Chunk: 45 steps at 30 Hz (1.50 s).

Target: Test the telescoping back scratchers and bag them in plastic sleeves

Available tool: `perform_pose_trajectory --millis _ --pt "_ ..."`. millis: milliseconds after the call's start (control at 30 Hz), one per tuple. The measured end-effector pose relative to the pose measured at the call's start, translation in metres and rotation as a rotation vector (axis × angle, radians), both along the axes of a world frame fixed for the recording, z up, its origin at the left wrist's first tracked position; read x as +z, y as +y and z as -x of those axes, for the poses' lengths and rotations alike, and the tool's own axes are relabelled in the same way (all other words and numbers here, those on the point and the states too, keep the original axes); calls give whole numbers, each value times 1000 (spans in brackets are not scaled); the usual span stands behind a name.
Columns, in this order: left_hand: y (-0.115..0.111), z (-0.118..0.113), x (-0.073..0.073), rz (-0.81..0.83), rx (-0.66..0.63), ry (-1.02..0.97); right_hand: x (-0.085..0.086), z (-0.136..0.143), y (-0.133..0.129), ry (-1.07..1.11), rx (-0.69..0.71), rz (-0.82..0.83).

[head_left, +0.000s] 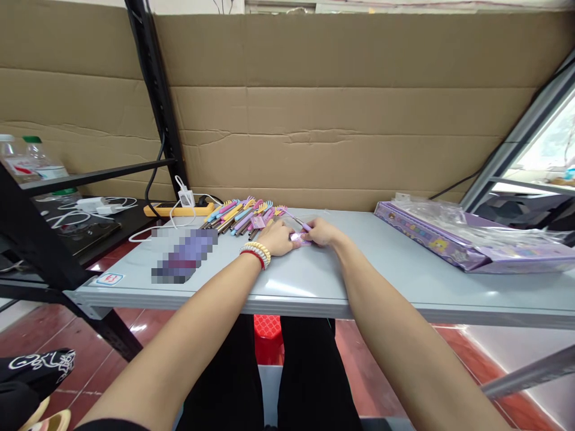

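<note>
Slim purple rod with a metallic shaft [298,221] seen above the middle of the surface, slanted from the right edge of the rod pile toward the person; its near end is gripped in the right hand [322,232], fingers closed. Small pink-and-purple glossy piece [302,237] held low between both hands, just below the rod; its left end is pinched by the fingers of the left hand [276,237]. Exact finger contact on the piece is too small to make out. Cream and grey coiled bands [260,249] and a red band are worn on the left wrist.

Just beyond and to the left of the left hand, a loose pile of multicoloured rods with metallic shafts and claw-shaped ends [231,215] is spread; a pink card [257,222] is lodged among them. Nearer the left edge, a flat dark-purple object [188,254] is laid, its detail pixelated. Behind it, a yellow power strip [179,211] is set, with a white plug [185,196] and white cable attached.

On the right, well apart from the hands, a shallow purple printed box [431,242] is placed, topped by crumpled clear plastic [426,211]. The grey surface [381,257] is backed by brown cardboard sheeting [314,108].
</note>
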<state>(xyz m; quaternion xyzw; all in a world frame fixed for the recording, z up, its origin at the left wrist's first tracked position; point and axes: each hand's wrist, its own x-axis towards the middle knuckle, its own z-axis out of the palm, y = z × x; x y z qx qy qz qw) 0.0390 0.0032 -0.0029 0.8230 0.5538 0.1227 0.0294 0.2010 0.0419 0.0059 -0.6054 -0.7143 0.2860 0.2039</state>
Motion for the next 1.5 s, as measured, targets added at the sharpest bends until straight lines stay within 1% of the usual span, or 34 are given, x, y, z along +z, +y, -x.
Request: perform_pose_trajectory --millis 100,200,333,433,533,600,700,833,933,1033,1133,1233,1333,1433,1467,1500 --pt "-1 -2 1 2 3 73 0 2 0 -66 1 -27" --pt "-4 -4 2 -9 -13 129 0 3 -1 -62 3 -18" --pt "-8 -6 3 -3 16 120 1 1 -2 -35 -12 -18" --pt "-7 -6 3 15 41 77 3 0 -3 73 -53 -105" --pt "-5 -5 2 28 40 27 7 0 -5 239 -144 -224" --pt "-4 -3 2 34 36 -10 9 1 -6 313 -203 -294" --pt "-3 0 3 49 60 -105 10 1 -6 383 -246 -330" --pt "-1 2 4 39 85 -235 12 3 -7 518 -243 -330" --pt "2 2 5 -46 103 -379 15 5 -12 628 -167 -294" --pt "6 4 6 -208 94 -583 19 8 -19 686 7 -211" --pt "5 6 9 -278 60 -731 22 10 -26 704 181 -105" --pt "2 6 10 -253 18 -853 23 10 -31 682 315 7" --pt "1 3 9 -160 -64 -941 24 9 -34 649 426 87" --pt "2 -1 6 -61 -200 -959 25 9 -35 646 513 125" --pt "2 -2 6 -49 -215 -948 26 9 -35 666 519 127" --pt "3 -2 6 -54 -199 -926 26 9 -35 699 508 122"
